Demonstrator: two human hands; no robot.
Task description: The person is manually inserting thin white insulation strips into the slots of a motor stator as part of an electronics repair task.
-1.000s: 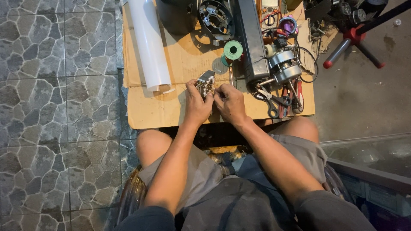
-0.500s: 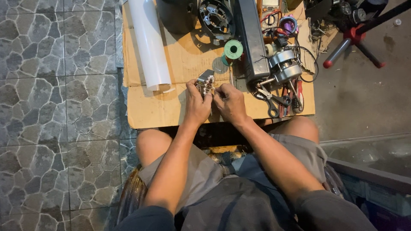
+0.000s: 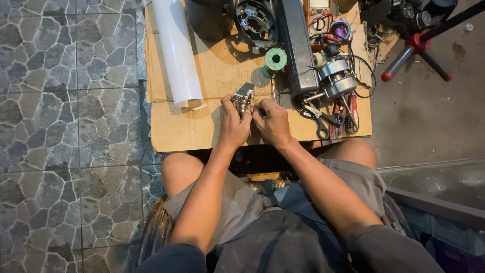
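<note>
My left hand (image 3: 233,121) grips a small grey metal motor part (image 3: 243,97) and holds it up over a sheet of cardboard (image 3: 182,126). My right hand (image 3: 271,119) is right beside it, fingers pinched at the part's right side; what they pinch is too small to see. Both forearms reach forward from my lap over my knees.
On the cardboard lie a white rolled sheet (image 3: 177,50), a green spool (image 3: 276,58), a long dark bar (image 3: 298,48), a silver motor (image 3: 336,78), scissors and pliers (image 3: 328,119), and a round motor frame (image 3: 255,20). A red-footed tripod (image 3: 417,45) stands at the right. Stone-pattern tiles cover the floor at the left.
</note>
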